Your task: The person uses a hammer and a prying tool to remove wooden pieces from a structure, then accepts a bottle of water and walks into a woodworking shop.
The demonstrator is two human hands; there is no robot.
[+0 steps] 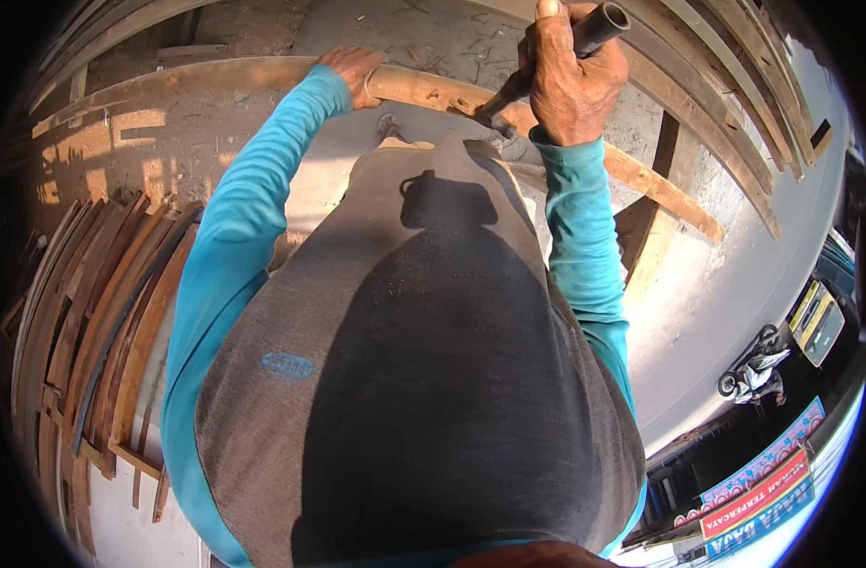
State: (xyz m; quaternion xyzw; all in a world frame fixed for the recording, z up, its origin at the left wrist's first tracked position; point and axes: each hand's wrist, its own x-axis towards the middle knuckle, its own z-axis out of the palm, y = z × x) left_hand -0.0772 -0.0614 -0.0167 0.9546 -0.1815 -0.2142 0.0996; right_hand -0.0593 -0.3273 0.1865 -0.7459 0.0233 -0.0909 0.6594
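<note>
A long wooden plank (243,78) runs across in front of me, bowed by the lens. My left hand (354,72) grips it, fingers curled over its edge. In my right hand (577,87) is a hammer (511,93) with a dark tubular handle, whose hollow end sticks out above the fist. The hammer slants down to the left, and its metal head lies at the plank's surface, to the right of my left hand. Whether the claw has caught a nail there is too small to tell.
Several long boards (707,90) lie at the upper right, over a wooden support (662,213). A stack of used planks (111,322) stands at the left. Thin debris litters the ground at the top. Farther right are a road, a motorbike (755,367) and a yellow vehicle (817,322).
</note>
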